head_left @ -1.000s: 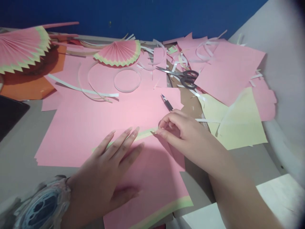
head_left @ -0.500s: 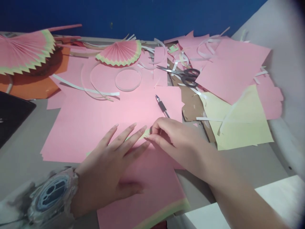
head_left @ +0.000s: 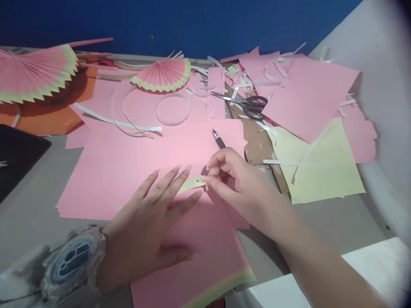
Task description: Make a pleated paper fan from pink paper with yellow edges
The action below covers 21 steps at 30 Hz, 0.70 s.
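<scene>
blue backing (head_left: 192,25) runs behind a grey table (head_left: 22,201), with a white wall (head_left: 382,119) on the right. compared with half a second ago, more of the yellow-green strip (head_left: 189,185) shows between the hands, while the left hand has barely shifted; the work seems centred on the strip's right end.

the strip lies along the far edge of the near pink sheet (head_left: 199,256), partly under the left hand (head_left: 141,231), which is flat with its fingers spread. the right hand (head_left: 240,177) is narrowed, thumb and fingertips at the strip's right end; the detail is too small to tell whether they pinch it.

beyond lie a large pink sheet (head_left: 118,171), a pen (head_left: 217,137) just beside the right hand, black-handled scissors (head_left: 253,105), loose white cuttings, and a pleated fan (head_left: 163,76). yellow paper (head_left: 337,171) lies to the right.
</scene>
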Tool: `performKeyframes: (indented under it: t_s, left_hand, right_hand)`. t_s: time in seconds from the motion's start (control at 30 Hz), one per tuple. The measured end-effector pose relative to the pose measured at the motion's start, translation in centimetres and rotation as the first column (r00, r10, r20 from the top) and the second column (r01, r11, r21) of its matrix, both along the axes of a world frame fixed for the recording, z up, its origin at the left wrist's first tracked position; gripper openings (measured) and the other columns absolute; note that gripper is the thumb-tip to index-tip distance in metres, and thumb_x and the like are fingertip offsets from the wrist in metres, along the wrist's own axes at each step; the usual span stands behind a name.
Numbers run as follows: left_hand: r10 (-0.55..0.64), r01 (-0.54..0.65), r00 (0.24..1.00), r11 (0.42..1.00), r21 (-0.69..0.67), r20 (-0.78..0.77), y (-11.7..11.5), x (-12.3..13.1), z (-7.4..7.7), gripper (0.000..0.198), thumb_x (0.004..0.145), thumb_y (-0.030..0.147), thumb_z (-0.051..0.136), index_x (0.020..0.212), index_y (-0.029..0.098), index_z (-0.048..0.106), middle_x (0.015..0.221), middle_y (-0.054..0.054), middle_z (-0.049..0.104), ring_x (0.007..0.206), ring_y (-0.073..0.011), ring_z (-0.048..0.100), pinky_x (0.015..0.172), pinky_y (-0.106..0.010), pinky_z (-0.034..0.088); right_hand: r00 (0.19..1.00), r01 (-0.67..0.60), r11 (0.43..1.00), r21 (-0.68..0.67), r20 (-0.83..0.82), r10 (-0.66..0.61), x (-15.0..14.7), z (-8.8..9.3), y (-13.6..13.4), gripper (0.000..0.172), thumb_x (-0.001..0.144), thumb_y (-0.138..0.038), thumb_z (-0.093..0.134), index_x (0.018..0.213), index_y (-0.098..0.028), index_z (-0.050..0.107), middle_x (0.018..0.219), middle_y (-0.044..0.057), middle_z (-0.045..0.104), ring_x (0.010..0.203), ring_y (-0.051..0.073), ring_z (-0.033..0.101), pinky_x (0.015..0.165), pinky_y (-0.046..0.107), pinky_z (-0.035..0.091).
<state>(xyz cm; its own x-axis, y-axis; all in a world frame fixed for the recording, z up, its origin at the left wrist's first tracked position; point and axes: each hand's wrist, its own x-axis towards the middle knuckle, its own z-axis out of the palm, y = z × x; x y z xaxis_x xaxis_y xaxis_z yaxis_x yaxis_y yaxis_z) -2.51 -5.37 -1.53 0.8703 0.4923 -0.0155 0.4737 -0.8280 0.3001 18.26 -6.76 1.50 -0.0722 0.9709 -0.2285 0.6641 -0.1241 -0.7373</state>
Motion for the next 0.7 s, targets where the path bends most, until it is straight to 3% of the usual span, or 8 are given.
performKeyframes:
  t_s: [0.07,0.33,0.6,0.7]
  left_hand:
    - [-0.007,0.007,1.000,1.000,0.005,0.002,-0.09,-0.01,-0.08,0.077,0.076,0.069,0.043,0.139,0.025,0.034,0.152,-0.013,0.017,0.139,-0.0330,0.014,0.108,-0.053,0.014]
    - [-0.004,0.003,1.000,1.000,0.021,0.027,-0.19,-0.35,-0.48,0.076,0.077,0.068,0.041,0.139,0.024,0.035,0.152,-0.014,0.018,0.138,-0.0338,0.014,0.109,-0.053,0.014]
    - [0.052,-0.052,0.999,0.999,-0.006,0.004,-0.36,-0.39,-0.08,0.072,0.076,0.066,0.044,0.136,0.025,0.040,0.152,-0.003,0.022,0.137,-0.0336,0.017,0.110,-0.052,0.012]
    - [0.056,-0.056,0.998,0.998,0.008,-0.003,-0.44,-0.61,-0.17,0.076,0.078,0.063,0.043,0.140,0.021,0.034,0.151,-0.005,0.024,0.137,-0.0324,0.020,0.111,-0.050,0.011]
  right_hand:
    - [1.000,0.010,1.000,0.003,-0.014,-0.010,-0.09,-0.03,0.06,0.013,0.088,-0.021,0.047,0.100,-0.026,0.045,0.068,-0.007,0.056,0.064,0.010,0.054,0.058,0.021,0.039]
    - [0.990,-0.048,0.999,-0.011,0.131,0.049,-0.55,0.34,0.16,0.010,0.085,-0.024,0.053,0.094,-0.027,0.054,0.065,-0.008,0.056,0.055,0.009,0.051,0.050,0.020,0.033]
    - [0.982,-0.105,0.994,0.009,0.161,0.102,-0.82,-0.03,0.36,0.008,0.088,-0.019,0.047,0.092,-0.023,0.053,0.076,-0.005,0.059,0.067,0.010,0.053,0.058,0.022,0.035]
    - [0.979,-0.133,0.991,0.026,0.162,0.127,-0.72,-0.32,0.46,0.010,0.088,-0.016,0.046,0.092,-0.021,0.054,0.077,-0.003,0.059,0.069,0.012,0.052,0.060,0.023,0.036]
